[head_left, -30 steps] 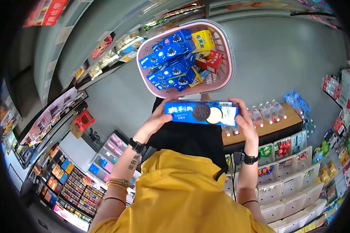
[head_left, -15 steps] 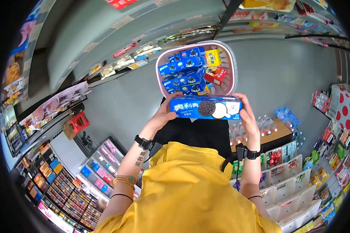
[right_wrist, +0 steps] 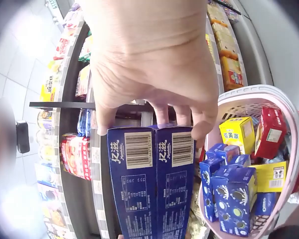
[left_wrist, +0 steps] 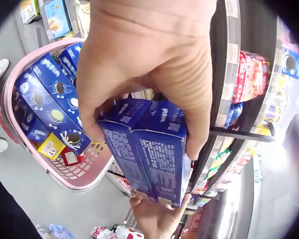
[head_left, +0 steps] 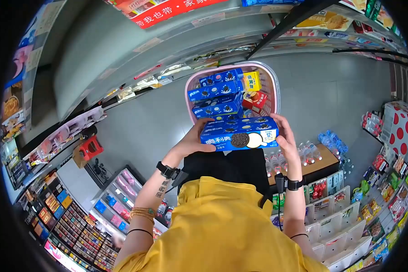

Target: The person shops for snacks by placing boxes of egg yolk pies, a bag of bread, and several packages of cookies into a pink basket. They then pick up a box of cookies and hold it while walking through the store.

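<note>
Two blue Oreo cookie boxes are held side by side in front of the body, their printed undersides showing in the wrist views. My left hand grips one end of the pair, thumb on one side and fingers on the other. At the opposite end my right hand pinches both boxes together, its fingertips right beside the barcodes. Just beyond the boxes stands a pink basket with several more blue Oreo boxes, a yellow box and a red box inside.
A long grey shelf curves along the left and front, with a red sign strip above it. To the right, water bottles stand on a low wooden bench, near white display bins.
The head view has tilted upward, bringing more shelf into sight and the basket lower. The held boxes have tipped so that their top faces show. Both hands keep their grip.
</note>
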Demonstrator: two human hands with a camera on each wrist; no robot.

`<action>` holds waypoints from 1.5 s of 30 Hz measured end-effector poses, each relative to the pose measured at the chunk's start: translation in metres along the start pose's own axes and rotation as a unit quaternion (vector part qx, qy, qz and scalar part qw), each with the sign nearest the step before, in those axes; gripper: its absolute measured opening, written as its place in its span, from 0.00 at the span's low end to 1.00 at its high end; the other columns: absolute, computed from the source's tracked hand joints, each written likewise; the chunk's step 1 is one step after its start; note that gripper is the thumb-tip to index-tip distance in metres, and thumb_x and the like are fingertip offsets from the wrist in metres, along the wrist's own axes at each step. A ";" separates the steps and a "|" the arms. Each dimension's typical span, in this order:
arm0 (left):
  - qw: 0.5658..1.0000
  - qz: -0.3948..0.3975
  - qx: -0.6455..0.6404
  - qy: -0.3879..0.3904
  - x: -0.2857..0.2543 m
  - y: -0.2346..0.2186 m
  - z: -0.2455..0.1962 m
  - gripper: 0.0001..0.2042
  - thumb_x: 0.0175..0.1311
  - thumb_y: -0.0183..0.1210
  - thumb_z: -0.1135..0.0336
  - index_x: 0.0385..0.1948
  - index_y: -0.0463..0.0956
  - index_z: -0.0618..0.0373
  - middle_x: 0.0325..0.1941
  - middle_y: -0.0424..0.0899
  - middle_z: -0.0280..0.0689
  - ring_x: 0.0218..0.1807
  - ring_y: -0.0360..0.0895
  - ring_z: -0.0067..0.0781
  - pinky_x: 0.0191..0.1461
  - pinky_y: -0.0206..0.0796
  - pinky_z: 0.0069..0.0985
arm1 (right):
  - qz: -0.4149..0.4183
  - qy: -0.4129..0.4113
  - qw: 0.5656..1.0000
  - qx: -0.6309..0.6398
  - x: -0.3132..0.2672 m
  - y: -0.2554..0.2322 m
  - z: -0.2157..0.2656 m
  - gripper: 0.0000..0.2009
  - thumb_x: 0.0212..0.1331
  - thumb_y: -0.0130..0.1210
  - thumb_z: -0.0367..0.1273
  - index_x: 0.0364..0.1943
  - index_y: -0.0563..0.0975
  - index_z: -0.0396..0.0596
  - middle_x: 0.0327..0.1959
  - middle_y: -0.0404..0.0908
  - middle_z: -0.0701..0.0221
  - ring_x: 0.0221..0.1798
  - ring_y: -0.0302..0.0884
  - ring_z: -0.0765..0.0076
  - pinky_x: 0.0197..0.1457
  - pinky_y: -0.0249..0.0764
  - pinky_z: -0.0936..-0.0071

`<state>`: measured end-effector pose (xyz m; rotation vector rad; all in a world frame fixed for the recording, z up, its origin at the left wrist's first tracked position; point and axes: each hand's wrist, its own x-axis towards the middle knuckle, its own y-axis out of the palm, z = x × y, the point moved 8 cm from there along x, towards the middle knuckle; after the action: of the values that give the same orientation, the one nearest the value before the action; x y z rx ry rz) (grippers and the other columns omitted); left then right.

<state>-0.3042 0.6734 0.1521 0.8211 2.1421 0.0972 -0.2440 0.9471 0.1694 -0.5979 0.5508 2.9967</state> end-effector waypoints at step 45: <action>0.867 -0.132 0.457 0.149 0.146 -0.106 -0.228 0.37 0.50 0.72 0.47 0.59 0.72 0.61 0.56 0.80 0.42 0.56 0.76 0.30 0.64 0.63 0.24 | -0.181 0.130 0.975 -0.004 -0.069 -0.049 -0.131 0.23 0.63 0.58 0.36 0.61 0.68 0.47 0.54 0.74 0.67 0.51 0.72 0.73 0.57 0.66 0.74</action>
<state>-0.5905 0.7222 0.1692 1.0504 2.5628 -1.0750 -0.1275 0.9492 0.0661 -0.9813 0.3885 2.5952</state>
